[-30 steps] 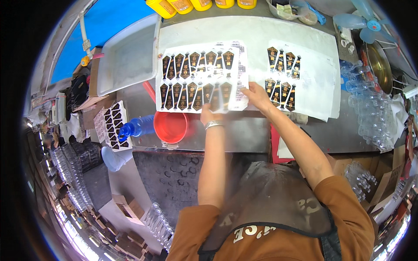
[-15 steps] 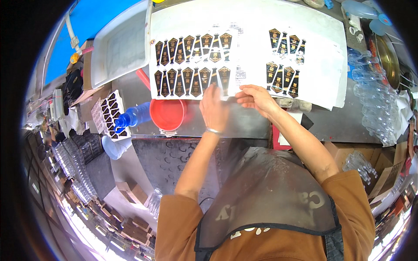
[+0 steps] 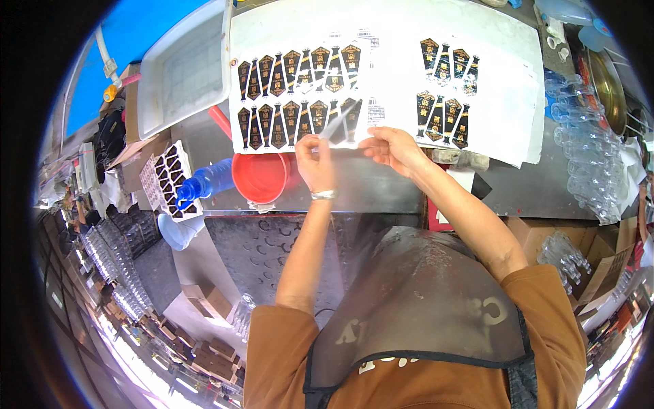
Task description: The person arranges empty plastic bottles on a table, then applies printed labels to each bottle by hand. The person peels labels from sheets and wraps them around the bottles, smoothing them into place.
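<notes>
A white sheet of black-and-gold stickers lies on the left of a white board. My left hand is closed in a pinch at its front edge. From its fingers a pale, partly see-through sticker slants up over the lower row's right end, slightly blurred; I cannot tell whether it is fully off the sheet. My right hand hovers by the sheet's front right corner, fingers loosely bent and apart, with nothing visible in them. To its right lies a smaller group of similar stickers.
A red bowl stands left of my left hand, beside a blue spray bottle. Further left are a sticker sheet and a white tray. Clear plastic bottles line the right side, above a cardboard box.
My left hand has drawn back towards me and slightly left, and a slanting sticker now shows at its fingers. My right hand has shifted slightly left. The whole view has shifted a little.
</notes>
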A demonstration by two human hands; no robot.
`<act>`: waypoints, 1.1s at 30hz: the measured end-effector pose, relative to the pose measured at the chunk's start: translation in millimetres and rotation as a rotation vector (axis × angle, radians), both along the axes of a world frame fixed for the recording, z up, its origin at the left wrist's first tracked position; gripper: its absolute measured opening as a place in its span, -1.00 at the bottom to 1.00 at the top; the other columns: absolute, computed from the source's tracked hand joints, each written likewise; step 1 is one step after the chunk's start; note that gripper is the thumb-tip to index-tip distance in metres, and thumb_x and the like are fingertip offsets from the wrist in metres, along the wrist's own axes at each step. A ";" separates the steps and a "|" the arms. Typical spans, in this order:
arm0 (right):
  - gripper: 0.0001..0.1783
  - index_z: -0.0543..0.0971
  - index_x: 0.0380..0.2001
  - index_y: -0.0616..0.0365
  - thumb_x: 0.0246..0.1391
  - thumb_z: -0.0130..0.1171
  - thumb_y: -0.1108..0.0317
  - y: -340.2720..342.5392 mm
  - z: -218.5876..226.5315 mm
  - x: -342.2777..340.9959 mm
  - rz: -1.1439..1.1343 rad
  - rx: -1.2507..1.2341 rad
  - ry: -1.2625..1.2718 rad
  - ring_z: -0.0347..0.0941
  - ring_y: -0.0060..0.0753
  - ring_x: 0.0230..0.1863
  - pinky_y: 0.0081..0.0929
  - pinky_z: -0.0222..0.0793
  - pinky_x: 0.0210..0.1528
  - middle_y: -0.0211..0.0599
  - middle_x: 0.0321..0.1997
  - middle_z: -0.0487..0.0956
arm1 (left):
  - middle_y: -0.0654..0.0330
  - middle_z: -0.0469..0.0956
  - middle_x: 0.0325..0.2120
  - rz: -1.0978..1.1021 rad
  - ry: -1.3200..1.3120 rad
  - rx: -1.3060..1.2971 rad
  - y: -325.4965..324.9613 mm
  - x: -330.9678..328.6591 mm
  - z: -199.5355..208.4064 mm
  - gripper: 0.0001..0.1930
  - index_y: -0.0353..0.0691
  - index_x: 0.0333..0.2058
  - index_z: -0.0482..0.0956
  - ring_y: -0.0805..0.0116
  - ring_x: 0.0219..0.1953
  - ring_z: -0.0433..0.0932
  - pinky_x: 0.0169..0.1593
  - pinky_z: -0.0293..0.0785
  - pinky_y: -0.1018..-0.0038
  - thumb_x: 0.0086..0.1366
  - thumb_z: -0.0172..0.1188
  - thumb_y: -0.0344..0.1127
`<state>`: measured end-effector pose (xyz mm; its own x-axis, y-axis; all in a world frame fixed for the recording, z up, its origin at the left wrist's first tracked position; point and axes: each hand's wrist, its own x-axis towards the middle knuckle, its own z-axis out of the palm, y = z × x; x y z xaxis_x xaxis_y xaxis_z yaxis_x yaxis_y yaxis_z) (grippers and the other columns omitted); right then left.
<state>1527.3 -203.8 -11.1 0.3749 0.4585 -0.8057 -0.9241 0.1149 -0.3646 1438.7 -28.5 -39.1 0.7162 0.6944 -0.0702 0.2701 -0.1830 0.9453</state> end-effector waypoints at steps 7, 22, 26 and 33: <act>-0.70 0.50 0.02 0.24 0.34 -0.01 0.31 -0.7 -12.1 -0.8 -0.060 0.003 0.052 0.58 -0.50 -0.37 -0.63 0.45 -0.42 -0.24 -0.29 0.65 | 0.10 0.53 -0.08 -0.324 0.022 0.645 -33.3 -1.1 10.5 -0.64 -0.17 -0.16 0.51 0.04 -0.04 0.50 0.01 0.42 0.21 0.03 0.37 -0.38; -0.72 0.57 -0.05 0.20 0.28 0.12 0.28 -3.4 -2.6 1.4 -0.075 0.046 -0.010 0.55 -0.54 -0.44 -0.64 0.40 -0.45 -0.30 -0.32 0.66 | 0.19 0.55 -0.31 -0.329 0.225 0.718 -24.7 30.4 3.9 -0.86 -0.17 -0.38 0.53 0.17 -0.38 0.56 -0.33 0.49 0.32 0.13 0.32 -0.34; -0.72 0.56 -0.05 0.25 0.28 0.10 0.31 -7.5 -9.1 2.0 -0.106 0.035 0.027 0.54 -0.54 -0.45 -0.65 0.41 -0.46 -0.26 -0.31 0.66 | 0.23 0.50 -0.35 -0.368 0.225 0.621 -22.5 29.4 7.2 -0.88 -0.14 -0.38 0.49 0.13 -0.31 0.55 -0.32 0.47 0.22 0.11 0.25 -0.35; -0.73 0.55 -0.04 0.28 0.31 0.03 0.34 2.8 -12.5 4.4 -0.133 0.021 0.094 0.54 -0.55 -0.45 -0.68 0.39 -0.50 -0.25 -0.32 0.65 | 0.19 0.48 -0.27 -0.462 0.234 0.650 -22.0 26.7 13.2 -0.79 -0.17 -0.35 0.49 0.13 -0.21 0.53 -0.27 0.48 0.23 0.07 0.32 -0.29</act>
<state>1531.7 -201.0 -23.6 0.3568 0.4269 -0.8309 -0.9302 0.2446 -0.2738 1465.4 -50.5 -25.9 0.9558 0.2878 0.0606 0.2107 -0.8139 0.5414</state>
